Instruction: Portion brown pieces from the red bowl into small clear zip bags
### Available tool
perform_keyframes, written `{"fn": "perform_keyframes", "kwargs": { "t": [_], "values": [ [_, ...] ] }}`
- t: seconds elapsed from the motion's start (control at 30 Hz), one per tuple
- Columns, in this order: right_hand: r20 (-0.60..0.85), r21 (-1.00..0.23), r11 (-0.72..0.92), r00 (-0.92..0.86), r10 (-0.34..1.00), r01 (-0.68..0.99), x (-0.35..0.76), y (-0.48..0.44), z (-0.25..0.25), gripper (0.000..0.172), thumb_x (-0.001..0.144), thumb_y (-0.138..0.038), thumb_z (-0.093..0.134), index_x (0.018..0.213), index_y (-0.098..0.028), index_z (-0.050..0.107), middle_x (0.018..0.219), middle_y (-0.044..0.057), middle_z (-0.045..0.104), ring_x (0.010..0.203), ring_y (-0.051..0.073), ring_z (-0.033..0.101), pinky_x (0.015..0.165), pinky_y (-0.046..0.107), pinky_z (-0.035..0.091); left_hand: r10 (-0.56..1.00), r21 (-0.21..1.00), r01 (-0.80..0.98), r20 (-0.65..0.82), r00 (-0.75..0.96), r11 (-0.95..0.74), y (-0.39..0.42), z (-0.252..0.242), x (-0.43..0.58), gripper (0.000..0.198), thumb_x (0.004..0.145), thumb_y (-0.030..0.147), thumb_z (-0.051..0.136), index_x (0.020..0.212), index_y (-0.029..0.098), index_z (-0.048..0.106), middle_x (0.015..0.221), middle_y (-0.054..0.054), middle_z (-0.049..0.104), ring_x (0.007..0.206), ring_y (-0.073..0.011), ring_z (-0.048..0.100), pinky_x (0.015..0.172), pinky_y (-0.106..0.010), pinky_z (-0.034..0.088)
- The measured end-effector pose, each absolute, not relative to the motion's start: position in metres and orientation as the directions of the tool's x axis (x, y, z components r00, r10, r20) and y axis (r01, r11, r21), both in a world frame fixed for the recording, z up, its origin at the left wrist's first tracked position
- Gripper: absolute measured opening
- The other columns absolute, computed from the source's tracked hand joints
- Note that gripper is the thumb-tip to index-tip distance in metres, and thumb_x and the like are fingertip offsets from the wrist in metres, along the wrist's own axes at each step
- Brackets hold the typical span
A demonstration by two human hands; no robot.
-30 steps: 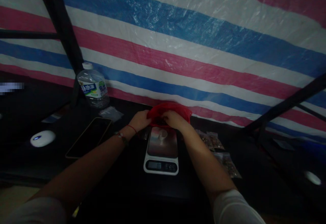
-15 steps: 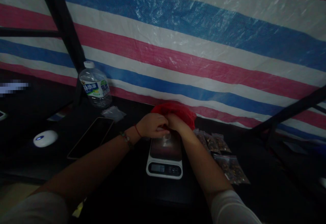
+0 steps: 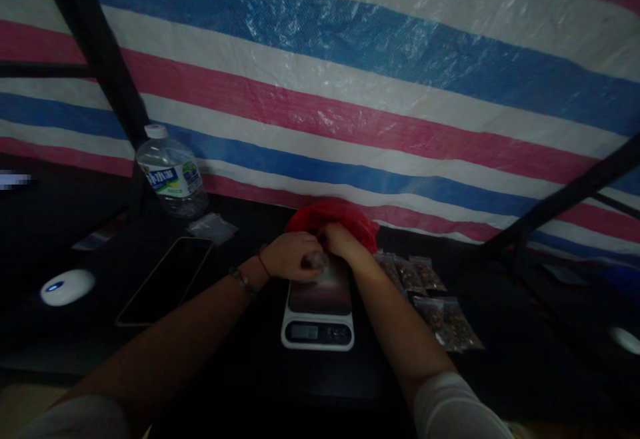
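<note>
My left hand (image 3: 294,256) is curled above the kitchen scale, closed on what looks like a small clear plastic bag (image 3: 317,261), mostly covered by the fingers. My right hand (image 3: 341,242) reaches into the mouth of a red plastic bag (image 3: 357,224) just behind the scale; its fingertips are hidden there. Below both hands lies the white kitchen scale (image 3: 317,344), its display lit. Several small zip bags with brown bits (image 3: 425,274) lie flat to the right of my right forearm.
A big clear bottle (image 3: 173,179) stands at the back left, with empty zip bags (image 3: 214,227) before it. Nearer are a phone (image 3: 167,282) and a white rounded device (image 3: 69,287). Striped sheeting (image 3: 350,106) hangs behind the black table, between dark metal posts (image 3: 95,46).
The view has shifted slightly, so most things sit farther left. My left hand has turned and drawn a little away from my right hand, which stays at the red bag.
</note>
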State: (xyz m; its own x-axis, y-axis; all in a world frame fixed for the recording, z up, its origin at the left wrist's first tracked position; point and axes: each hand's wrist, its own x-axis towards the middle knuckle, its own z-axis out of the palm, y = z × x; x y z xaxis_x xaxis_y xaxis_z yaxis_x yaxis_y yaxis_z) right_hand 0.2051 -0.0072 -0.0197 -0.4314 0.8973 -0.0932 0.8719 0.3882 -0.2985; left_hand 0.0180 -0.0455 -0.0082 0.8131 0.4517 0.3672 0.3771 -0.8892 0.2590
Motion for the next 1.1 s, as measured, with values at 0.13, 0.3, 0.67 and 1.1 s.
{"fn": "perform_keyframes", "kwargs": {
  "t": [0.13, 0.3, 0.67, 1.1],
  "values": [
    [-0.037, -0.292, 0.349, -0.375, 0.926, 0.890, 0.209, -0.009, -0.012, 0.019, 0.081, -0.016, 0.058, 0.088, -0.014, 0.076, 0.091, 0.011, 0.075, 0.080, 0.019, 0.067, 0.070, 0.023, 0.045, 0.666, 0.296, 0.607, 0.462, 0.585, -0.738, -0.043, 0.001, 0.031, 0.022, 0.083, 0.036, 0.053, 0.089, 0.017, 0.062, 0.090, -0.008, 0.066, 0.087, -0.0208, 0.061, 0.078, -0.032, 0.046],
    [0.024, -0.313, 0.279, -0.286, 0.958, 0.908, 0.222, -0.013, 0.003, 0.021, 0.078, -0.012, 0.060, 0.091, -0.017, 0.075, 0.091, 0.007, 0.075, 0.081, 0.017, 0.067, 0.071, 0.022, 0.045, 0.764, 0.290, 0.708, 0.286, 0.578, -0.644, -0.037, 0.007, 0.051, 0.017, 0.078, 0.032, 0.055, 0.078, 0.017, 0.062, 0.083, -0.009, 0.067, 0.073, -0.0205, 0.062, 0.064, -0.031, 0.045],
    [0.163, -0.468, 0.311, -0.264, 0.950, 0.827, 0.211, -0.036, 0.032, 0.018, 0.079, -0.016, 0.064, 0.093, -0.021, 0.074, 0.095, 0.002, 0.074, 0.086, 0.016, 0.066, 0.079, 0.024, 0.047, 0.803, 0.369, 0.713, 0.312, 0.508, -0.596, -0.032, -0.014, 0.044, 0.033, 0.083, 0.044, 0.054, 0.096, 0.016, 0.065, 0.098, -0.013, 0.069, 0.088, -0.0248, 0.066, 0.073, -0.033, 0.049],
    [0.272, -0.482, 0.409, -0.311, 0.911, 0.775, 0.201, -0.036, 0.025, 0.016, 0.078, -0.013, 0.064, 0.092, -0.017, 0.071, 0.092, 0.003, 0.069, 0.085, 0.015, 0.061, 0.078, 0.025, 0.044, 0.816, 0.401, 0.712, 0.315, 0.484, -0.577, -0.029, -0.016, 0.045, 0.036, 0.084, 0.049, 0.053, 0.095, 0.017, 0.065, 0.093, -0.010, 0.070, 0.084, -0.0240, 0.066, 0.069, -0.032, 0.048]
  ]
}}
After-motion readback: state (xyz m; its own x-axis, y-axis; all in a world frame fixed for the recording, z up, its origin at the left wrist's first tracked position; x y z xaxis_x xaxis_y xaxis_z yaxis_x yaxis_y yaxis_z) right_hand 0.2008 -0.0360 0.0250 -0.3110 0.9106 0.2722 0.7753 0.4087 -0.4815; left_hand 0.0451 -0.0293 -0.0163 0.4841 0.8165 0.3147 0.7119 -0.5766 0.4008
